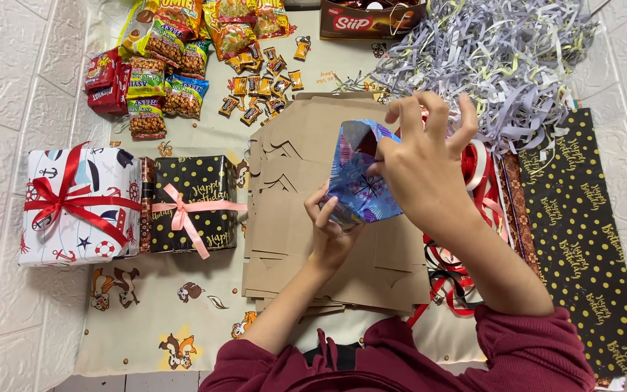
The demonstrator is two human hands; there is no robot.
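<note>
A squirrel-print cloth [183,319] covers the floor, with black dotted wrapping paper [589,239] along its right edge, a heap of shredded paper [502,51] at the top right and a stack of flat brown cardboard [292,210] in the middle. At the left stand a white nautical gift box [74,207] with a red ribbon and a black dotted one [197,203] with a pink bow, with snack packets [161,65] and small candies [259,87] above them. Over the cardboard, the left hand [332,236] grips the lower edge of a small blue wrapped box [361,174] while the right hand [422,163] pinches a paper fold at its right side, the other fingers spread.
</note>
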